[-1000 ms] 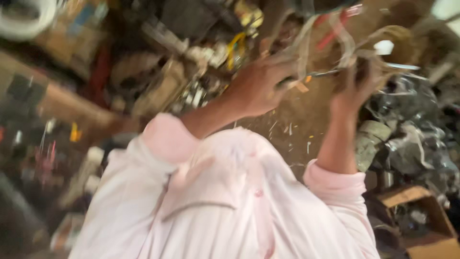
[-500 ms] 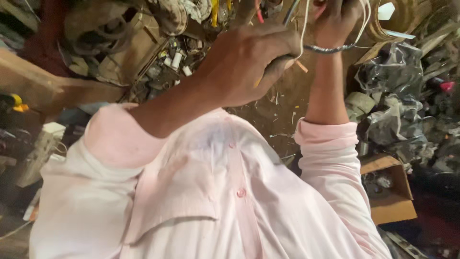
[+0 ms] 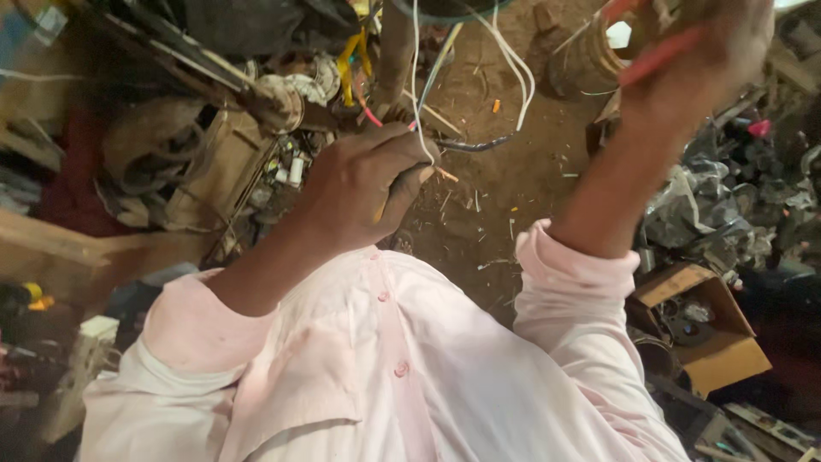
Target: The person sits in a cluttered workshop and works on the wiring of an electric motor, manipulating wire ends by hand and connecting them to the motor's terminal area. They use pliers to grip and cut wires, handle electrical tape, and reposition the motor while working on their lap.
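Observation:
My left hand (image 3: 363, 184) is closed around a small tool with a wooden handle and pinches a bundle of thin wires (image 3: 419, 77), white, red and dark, that run upward out of view. My right hand (image 3: 697, 64) is raised at the upper right and grips red wires (image 3: 654, 56) with its fingers closed. A dark cable loops (image 3: 479, 144) between the two hands. Both arms wear pale pink shirt sleeves, and the shirt front (image 3: 385, 368) fills the lower part of the head view.
Dirt floor (image 3: 505, 197) lies below the hands. Heaps of scrap parts and yellow wires (image 3: 256, 94) crowd the left. Grey metal scrap (image 3: 718, 205) and an open cardboard box (image 3: 710, 325) with parts sit at the right. A coil of wire (image 3: 590, 60) lies near the top.
The view has swung and the hands have moved apart. My right hand rose toward the upper right with the red wires; my left hand stayed lower, still closed on the wires.

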### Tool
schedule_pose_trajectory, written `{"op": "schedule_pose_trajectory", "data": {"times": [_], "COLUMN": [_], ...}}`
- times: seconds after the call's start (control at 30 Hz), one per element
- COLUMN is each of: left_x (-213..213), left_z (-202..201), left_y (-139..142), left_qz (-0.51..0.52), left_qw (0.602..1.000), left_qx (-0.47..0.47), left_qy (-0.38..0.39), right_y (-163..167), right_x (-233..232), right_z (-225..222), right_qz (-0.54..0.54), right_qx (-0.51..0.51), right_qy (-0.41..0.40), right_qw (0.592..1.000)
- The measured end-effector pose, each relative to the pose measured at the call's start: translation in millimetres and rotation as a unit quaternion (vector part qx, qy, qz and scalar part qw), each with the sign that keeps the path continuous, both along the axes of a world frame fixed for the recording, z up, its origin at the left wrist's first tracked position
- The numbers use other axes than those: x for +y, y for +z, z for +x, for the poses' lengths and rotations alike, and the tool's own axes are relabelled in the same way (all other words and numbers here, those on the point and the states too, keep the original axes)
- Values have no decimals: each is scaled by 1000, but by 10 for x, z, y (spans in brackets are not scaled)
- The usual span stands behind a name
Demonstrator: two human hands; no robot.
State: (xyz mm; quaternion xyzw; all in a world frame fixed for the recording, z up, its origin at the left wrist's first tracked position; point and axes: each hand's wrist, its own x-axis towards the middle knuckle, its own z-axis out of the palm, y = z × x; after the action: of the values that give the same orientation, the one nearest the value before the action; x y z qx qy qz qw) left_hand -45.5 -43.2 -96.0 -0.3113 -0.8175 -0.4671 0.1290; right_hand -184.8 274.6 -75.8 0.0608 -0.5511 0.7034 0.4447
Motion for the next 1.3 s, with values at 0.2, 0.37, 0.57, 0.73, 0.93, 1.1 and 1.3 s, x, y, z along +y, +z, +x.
{"op": "schedule_pose_trajectory", "data": {"times": [0.2,0.37,0.57,0.73,0.93,1.1,1.3], "left_x": [-4,-20,-6,3,18,5,-3], "left_z": [-42,-72,-87,-94,-103,-98,-141], "left_y": [-33,-21,-4,14,20,-23,-36], "left_qz": [17,16,24,18,8,-13,-36], "left_qw": [1000,1000,998,998,998,998,994], "left_qx": [3,6,4,21,28,32,87], "left_qy": [-14,-20,-56,-60,-62,-49,-64], "right_y": [-332,-496,-431,-392,-390,-416,-539], "right_x": [215,17,-204,-372,-385,-312,-303], "right_z": [1113,1931,2211,2200,2173,2205,2007], "right_qz": [31,229,727,734,731,731,509], "right_qx": [-148,-415,-190,-169,-138,-117,-258], "right_qy": [119,87,-54,-84,-114,-126,291], "right_qw": [981,876,658,652,658,661,768]}}
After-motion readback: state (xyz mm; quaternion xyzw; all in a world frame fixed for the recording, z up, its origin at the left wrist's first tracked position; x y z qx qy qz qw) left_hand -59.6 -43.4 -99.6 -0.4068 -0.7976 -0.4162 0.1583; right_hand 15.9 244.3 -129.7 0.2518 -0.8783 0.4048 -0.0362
